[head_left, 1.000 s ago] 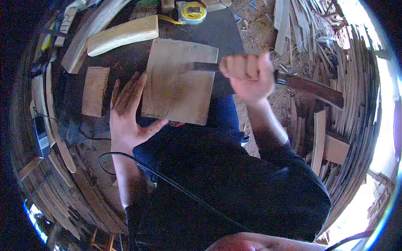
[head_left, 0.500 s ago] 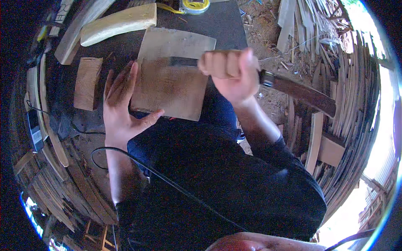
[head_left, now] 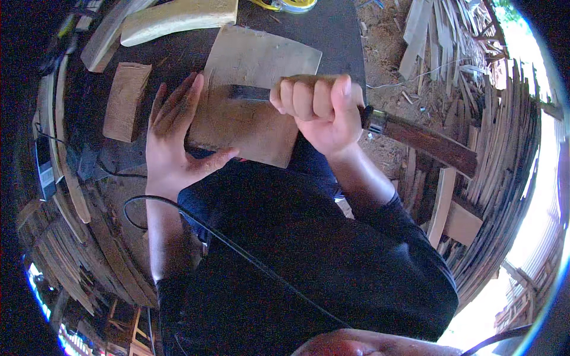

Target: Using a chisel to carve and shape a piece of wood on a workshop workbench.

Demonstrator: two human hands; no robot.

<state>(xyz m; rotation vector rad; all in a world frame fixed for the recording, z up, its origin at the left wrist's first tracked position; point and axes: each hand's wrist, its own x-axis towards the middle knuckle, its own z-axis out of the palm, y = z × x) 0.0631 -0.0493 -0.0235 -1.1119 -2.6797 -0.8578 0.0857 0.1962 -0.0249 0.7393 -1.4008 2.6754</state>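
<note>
My right hand [head_left: 320,113] is clenched around a knife with a long dark wooden handle [head_left: 433,145]; its dark blade [head_left: 243,93] lies across a flat, pale-brown wooden board [head_left: 254,127] at the bench's near edge. My left hand [head_left: 178,136] has its fingers spread along the board's left side, with the thumb at the near edge. A short wooden block [head_left: 124,102] sits left of that hand. Curved pale wooden pieces [head_left: 175,24] lie beyond the board.
A yellow tape measure [head_left: 291,5] sits at the back of the dark bench [head_left: 332,32]. Split wood [head_left: 430,44] and stacked strips [head_left: 504,148] surround the right side. A looped black cable [head_left: 154,197] hangs across my left forearm and body.
My right hand has moved left over the board with the knife. The view has shifted, so bench items appear higher in the picture. My left hand remains spread at the board's edge.
</note>
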